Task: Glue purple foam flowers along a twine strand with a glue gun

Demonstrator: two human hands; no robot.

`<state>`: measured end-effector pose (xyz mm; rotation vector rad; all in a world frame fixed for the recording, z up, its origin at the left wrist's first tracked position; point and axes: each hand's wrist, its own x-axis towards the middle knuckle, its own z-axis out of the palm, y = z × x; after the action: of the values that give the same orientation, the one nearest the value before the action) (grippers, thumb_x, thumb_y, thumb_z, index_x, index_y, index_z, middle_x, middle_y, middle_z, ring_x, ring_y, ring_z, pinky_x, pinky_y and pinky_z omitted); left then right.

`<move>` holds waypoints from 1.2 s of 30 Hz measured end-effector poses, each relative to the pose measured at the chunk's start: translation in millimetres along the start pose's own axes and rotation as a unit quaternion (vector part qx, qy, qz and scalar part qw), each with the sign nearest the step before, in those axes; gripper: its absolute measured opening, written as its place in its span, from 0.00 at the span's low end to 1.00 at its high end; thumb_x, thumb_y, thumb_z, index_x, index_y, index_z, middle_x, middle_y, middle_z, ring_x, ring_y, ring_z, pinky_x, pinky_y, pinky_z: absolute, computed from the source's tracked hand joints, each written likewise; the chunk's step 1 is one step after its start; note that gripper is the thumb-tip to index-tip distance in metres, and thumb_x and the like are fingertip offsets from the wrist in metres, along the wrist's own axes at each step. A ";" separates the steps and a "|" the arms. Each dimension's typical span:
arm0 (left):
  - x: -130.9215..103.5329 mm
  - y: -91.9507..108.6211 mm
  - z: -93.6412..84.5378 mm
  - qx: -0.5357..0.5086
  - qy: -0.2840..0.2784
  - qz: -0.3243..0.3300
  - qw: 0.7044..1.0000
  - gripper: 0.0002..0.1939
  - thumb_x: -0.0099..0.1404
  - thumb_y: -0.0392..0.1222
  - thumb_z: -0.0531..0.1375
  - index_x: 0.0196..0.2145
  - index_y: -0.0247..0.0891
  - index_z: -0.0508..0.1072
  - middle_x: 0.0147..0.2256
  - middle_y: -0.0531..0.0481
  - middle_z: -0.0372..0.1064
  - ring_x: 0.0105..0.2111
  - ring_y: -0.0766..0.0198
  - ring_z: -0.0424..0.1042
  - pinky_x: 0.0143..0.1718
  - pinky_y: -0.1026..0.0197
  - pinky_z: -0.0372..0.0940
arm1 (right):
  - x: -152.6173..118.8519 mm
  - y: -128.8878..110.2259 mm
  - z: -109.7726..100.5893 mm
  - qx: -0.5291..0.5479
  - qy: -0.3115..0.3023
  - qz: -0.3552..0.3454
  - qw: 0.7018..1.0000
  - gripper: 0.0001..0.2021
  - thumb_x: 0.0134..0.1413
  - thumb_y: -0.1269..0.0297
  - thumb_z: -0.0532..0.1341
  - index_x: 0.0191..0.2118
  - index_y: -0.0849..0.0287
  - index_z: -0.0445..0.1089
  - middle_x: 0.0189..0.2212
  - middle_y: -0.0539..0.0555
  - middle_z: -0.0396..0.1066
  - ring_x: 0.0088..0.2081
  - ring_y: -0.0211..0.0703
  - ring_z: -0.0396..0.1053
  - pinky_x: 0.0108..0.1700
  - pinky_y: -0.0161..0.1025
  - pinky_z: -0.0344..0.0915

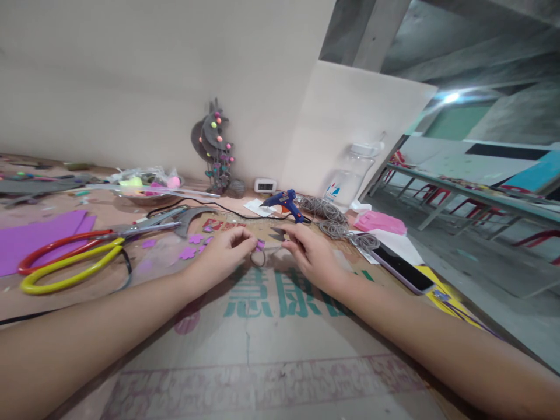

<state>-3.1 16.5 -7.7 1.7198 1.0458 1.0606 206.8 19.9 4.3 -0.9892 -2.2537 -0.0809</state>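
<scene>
My left hand [231, 248] is closed in a pinch on a small purple foam piece [260, 245]. Just below its fingertips hangs a loop of thin grey cord [258, 258]. Close by on the right, my right hand [308, 254] is closed around a small dark grey pointed piece [276, 234], whose exact kind I cannot make out. Both hands hover over a cardboard sheet [271, 344] with green and red print. Purple foam flowers [188, 253] lie left of my left hand. Beyond the hands rests a blue glue gun [286, 203].
At left are red-and-yellow-handled scissors [72, 265], purple foam sheets [39, 242] and a bowl of pompoms [146, 192]. A grey moon decoration [214, 146] leans on the wall by a small clock [265, 185]. Bundled grey cord [328, 213], a water bottle [350, 178] and a phone [402, 268] stand right.
</scene>
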 end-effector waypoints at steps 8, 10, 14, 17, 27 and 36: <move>3.5 -4.0 -2.8 0.029 0.044 0.002 0.999 0.11 0.59 0.48 0.54 0.29 0.36 0.68 0.27 0.51 0.67 0.31 0.62 0.66 0.33 0.62 0.59 | -7.2 -16.0 -5.4 0.022 -0.096 -0.103 0.990 0.16 0.60 0.58 0.52 0.50 0.60 0.63 0.34 0.55 0.71 0.31 0.40 0.67 0.34 0.37 0.63; 4.0 -3.9 -3.3 0.039 0.051 -0.001 0.998 0.11 0.58 0.47 0.55 0.30 0.36 0.69 0.28 0.51 0.67 0.31 0.62 0.66 0.33 0.62 0.59 | -9.8 -26.1 -6.4 -0.008 -0.139 -0.176 0.975 0.16 0.60 0.55 0.52 0.46 0.60 0.65 0.28 0.53 0.70 0.28 0.39 0.65 0.32 0.36 0.61; 3.5 -2.3 -3.2 0.045 0.047 0.003 0.998 0.11 0.58 0.47 0.55 0.29 0.36 0.69 0.26 0.51 0.68 0.29 0.63 0.66 0.32 0.62 0.60 | -11.4 -38.6 -7.3 -0.020 -0.143 -0.219 0.965 0.17 0.58 0.51 0.52 0.39 0.60 0.68 0.27 0.54 0.68 0.29 0.40 0.63 0.32 0.37 0.58; 2.7 -1.5 -2.6 0.044 0.043 0.008 0.998 0.11 0.58 0.47 0.56 0.29 0.36 0.70 0.26 0.51 0.69 0.28 0.63 0.67 0.31 0.63 0.60 | -8.5 -37.4 -6.5 0.040 -0.107 -0.074 0.991 0.12 0.58 0.56 0.54 0.38 0.60 0.65 0.31 0.54 0.67 0.30 0.39 0.63 0.33 0.36 0.60; -2.5 3.9 -1.6 0.054 0.002 0.017 0.998 0.15 0.60 0.50 0.54 0.29 0.36 0.72 0.26 0.50 0.70 0.28 0.63 0.68 0.30 0.63 0.60 | 4.3 -31.2 3.2 0.168 -0.071 0.120 0.976 0.07 0.56 0.64 0.56 0.33 0.60 0.70 0.28 0.51 0.66 0.31 0.37 0.64 0.35 0.36 0.61; -6.7 13.4 1.8 0.102 -0.045 0.014 0.994 0.15 0.60 0.50 0.55 0.28 0.35 0.71 0.26 0.53 0.69 0.27 0.66 0.66 0.28 0.66 0.57 | 2.9 -27.4 6.3 0.316 -0.063 0.214 0.922 0.08 0.56 0.60 0.55 0.33 0.60 0.66 0.25 0.48 0.65 0.26 0.35 0.61 0.29 0.33 0.59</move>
<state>-0.5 5.9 2.8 1.9314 1.1067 0.9090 183.5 4.2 6.6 -1.1007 -1.9032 0.8675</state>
